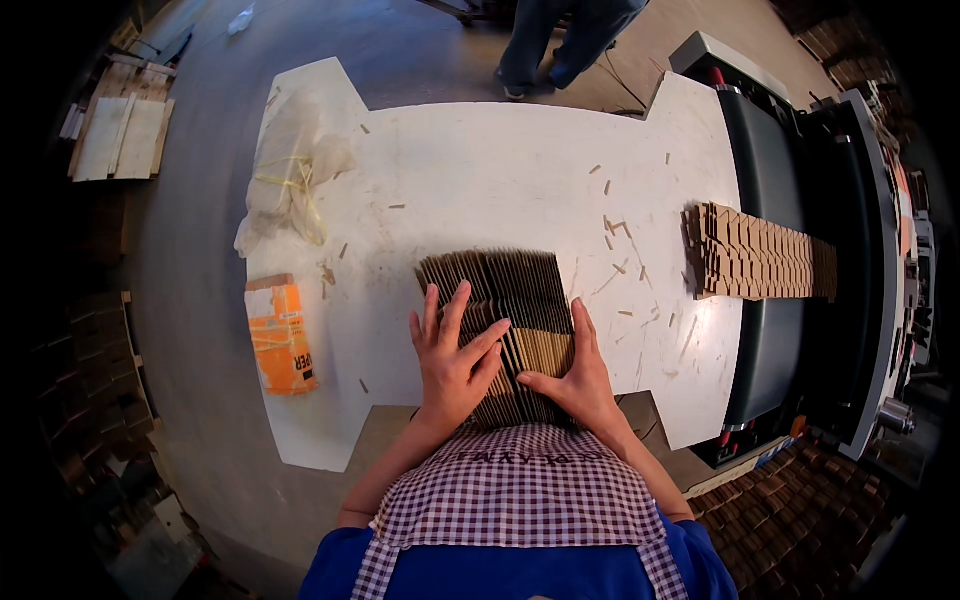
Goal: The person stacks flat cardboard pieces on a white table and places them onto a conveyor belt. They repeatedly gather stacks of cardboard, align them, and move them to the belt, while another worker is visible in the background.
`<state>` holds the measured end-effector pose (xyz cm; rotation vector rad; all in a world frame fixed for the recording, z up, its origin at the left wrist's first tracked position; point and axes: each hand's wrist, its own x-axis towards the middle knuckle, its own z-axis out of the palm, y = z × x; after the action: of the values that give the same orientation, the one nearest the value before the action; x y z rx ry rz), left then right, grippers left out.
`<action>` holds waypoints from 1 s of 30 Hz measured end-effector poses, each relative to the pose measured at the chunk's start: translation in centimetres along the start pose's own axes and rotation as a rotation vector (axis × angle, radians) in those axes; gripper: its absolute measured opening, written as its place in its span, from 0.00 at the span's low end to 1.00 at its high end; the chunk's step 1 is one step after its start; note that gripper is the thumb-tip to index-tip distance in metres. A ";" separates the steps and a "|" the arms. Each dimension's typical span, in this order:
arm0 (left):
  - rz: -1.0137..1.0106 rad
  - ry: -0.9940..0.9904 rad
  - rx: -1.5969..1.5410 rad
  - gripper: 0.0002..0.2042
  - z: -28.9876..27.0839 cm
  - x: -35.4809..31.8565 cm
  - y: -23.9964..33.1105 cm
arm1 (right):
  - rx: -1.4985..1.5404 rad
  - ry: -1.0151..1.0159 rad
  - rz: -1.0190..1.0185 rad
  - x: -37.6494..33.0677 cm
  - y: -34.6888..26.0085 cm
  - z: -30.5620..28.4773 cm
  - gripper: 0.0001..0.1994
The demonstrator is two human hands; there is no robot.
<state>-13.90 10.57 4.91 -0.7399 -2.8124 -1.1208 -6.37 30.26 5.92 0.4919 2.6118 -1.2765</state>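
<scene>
A stack of flat brown cardboard pieces [505,290] stands on edge on the white table [480,170], fanned toward me. My left hand [452,355] lies flat on top of the stack, fingers spread. My right hand [580,375] presses against the stack's right side, thumb pointing left across its front. Both hands squeeze the near end of the stack together. A second row of cardboard pieces [760,255] lies on the dark conveyor [790,330] of a machine at the right.
An orange and white package [280,335] lies near the table's left edge. A plastic bag tied with yellow string [290,185] sits at the back left. Small cardboard scraps dot the table. Another person's legs [565,40] stand beyond the far edge. Cardboard piles lie on the floor.
</scene>
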 end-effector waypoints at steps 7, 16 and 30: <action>-0.003 0.014 0.007 0.14 0.3 0.2 0.4 | 0.002 0.003 -0.007 0.0 0.0 -0.2 0.62; -0.052 -0.022 -0.052 0.16 0.4 1.2 1.2 | -0.013 0.009 -0.023 -0.1 0.3 -0.2 0.63; 0.080 -0.069 0.038 0.13 0.3 1.8 1.5 | -0.019 0.033 -0.033 0.0 0.5 -0.4 0.63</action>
<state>-14.75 12.49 6.00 -0.8959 -2.8231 -1.0472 -6.20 30.84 5.82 0.4722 2.6675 -1.2627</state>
